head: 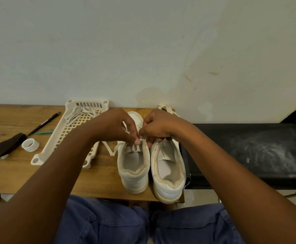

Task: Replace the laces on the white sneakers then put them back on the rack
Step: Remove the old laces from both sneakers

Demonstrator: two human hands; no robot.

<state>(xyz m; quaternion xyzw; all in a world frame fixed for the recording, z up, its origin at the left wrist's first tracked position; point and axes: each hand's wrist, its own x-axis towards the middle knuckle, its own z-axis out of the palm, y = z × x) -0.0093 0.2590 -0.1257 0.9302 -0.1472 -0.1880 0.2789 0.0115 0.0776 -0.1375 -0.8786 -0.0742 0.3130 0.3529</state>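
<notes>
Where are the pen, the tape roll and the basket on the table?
pen (44,123), head view, on the middle of its black barrel.
tape roll (30,145), head view, on its white outer wall.
basket (51,139), head view, on its left rim.

On the wooden table (11,173) in front of you, a black pen (44,123) lies at ten o'clock, with a teal stick (44,132) just beside it, a white ring (30,145) and a dark brown block (7,146) at nine o'clock.
</notes>
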